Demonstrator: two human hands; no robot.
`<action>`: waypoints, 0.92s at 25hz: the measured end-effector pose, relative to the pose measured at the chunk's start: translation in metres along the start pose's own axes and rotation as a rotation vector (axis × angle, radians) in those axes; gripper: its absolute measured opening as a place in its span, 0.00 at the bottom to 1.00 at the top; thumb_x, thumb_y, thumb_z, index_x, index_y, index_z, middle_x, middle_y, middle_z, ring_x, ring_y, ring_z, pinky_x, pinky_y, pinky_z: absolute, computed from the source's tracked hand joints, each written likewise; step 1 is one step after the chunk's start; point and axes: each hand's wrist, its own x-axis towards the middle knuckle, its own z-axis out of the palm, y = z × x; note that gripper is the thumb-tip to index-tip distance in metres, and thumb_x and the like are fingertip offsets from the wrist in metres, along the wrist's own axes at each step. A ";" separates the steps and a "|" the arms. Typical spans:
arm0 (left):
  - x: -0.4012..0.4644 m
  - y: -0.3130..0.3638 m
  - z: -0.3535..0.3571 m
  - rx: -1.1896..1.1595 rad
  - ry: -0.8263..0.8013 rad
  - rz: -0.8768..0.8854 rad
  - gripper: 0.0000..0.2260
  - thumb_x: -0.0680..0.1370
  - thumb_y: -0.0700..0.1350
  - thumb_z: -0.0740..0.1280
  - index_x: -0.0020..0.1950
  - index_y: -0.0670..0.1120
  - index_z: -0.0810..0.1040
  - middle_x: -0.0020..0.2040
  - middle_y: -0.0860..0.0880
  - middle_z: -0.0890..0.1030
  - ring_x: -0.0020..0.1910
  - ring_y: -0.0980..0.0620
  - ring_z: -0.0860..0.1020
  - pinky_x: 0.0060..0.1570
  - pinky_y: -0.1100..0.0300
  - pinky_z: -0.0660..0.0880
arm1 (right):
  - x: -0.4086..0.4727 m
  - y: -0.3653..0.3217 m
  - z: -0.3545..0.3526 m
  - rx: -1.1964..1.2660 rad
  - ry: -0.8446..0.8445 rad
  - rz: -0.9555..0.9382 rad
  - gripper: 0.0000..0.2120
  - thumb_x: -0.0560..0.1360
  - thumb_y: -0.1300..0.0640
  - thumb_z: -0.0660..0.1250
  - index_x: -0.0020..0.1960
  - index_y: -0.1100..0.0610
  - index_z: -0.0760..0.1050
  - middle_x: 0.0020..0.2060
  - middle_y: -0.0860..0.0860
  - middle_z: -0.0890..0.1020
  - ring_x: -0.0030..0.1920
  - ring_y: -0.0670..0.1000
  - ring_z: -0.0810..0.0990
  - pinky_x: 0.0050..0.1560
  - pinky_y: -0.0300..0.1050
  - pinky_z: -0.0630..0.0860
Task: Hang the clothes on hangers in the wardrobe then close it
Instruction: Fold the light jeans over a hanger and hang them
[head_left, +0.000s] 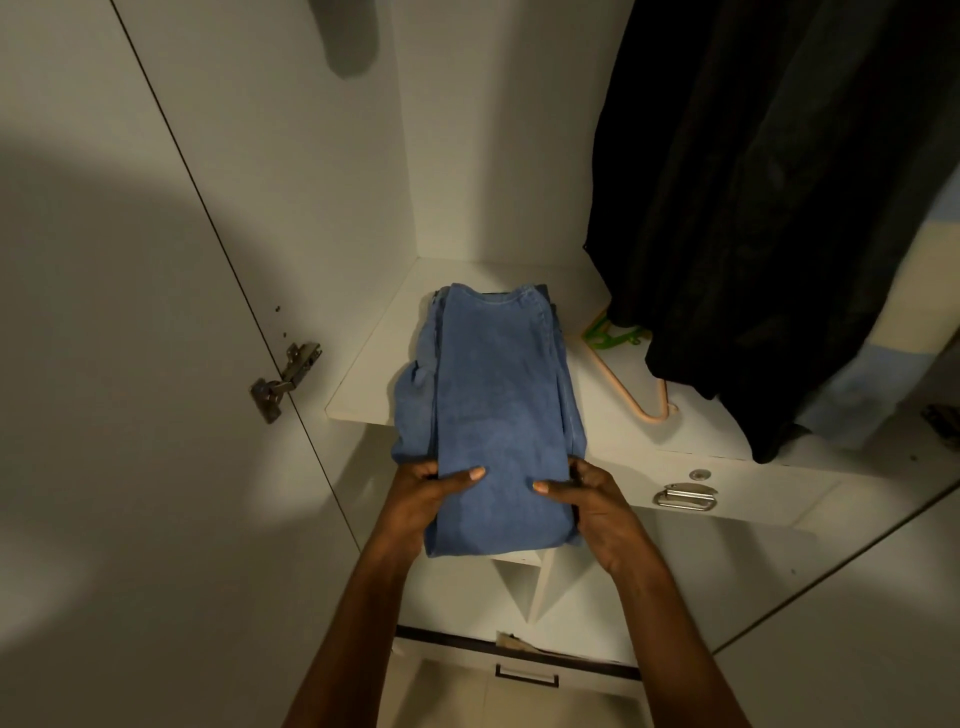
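- Both my hands grip the near end of the folded blue denim garment (493, 415): my left hand (421, 499) clamps its left edge, my right hand (597, 501) its right edge, thumbs on top, fingers underneath.
- Beyond my hands, the far part of the denim lies on the white wardrobe shelf (363, 384); the near end overhangs the shelf edge.
- Just past my right hand, beside the denim, a peach hanger (636, 400) and a green hanger (610, 335) lie on the shelf, both bare.
- Farther right, dark clothes (753, 208) already hang, and a striped pale garment (883, 338) hangs behind them.
- Left of my left hand, the wardrobe door (130, 364) stands open on its hinge (285, 379).
- My judgement: the denim is not yet on a hanger, so hanging and closing remain.
- No brand, label or writing is readable.
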 end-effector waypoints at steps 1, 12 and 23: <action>0.000 -0.001 0.001 -0.033 -0.031 -0.012 0.14 0.72 0.46 0.77 0.51 0.55 0.75 0.48 0.58 0.79 0.46 0.59 0.79 0.34 0.72 0.74 | 0.001 0.001 -0.003 -0.038 -0.016 0.002 0.23 0.63 0.59 0.83 0.55 0.58 0.82 0.51 0.54 0.87 0.52 0.58 0.86 0.39 0.47 0.83; 0.004 -0.002 -0.006 0.012 -0.001 0.040 0.19 0.69 0.49 0.81 0.56 0.55 0.78 0.55 0.53 0.84 0.57 0.52 0.81 0.54 0.59 0.77 | 0.011 0.006 0.001 -0.032 0.123 -0.004 0.48 0.41 0.39 0.88 0.57 0.56 0.81 0.53 0.55 0.87 0.53 0.60 0.85 0.56 0.63 0.82; 0.002 -0.002 -0.010 0.028 0.027 0.046 0.28 0.61 0.56 0.84 0.57 0.52 0.82 0.56 0.51 0.85 0.57 0.50 0.82 0.56 0.53 0.79 | 0.012 0.002 -0.020 0.105 0.134 -0.034 0.25 0.60 0.60 0.83 0.55 0.62 0.81 0.53 0.61 0.85 0.50 0.59 0.85 0.38 0.45 0.82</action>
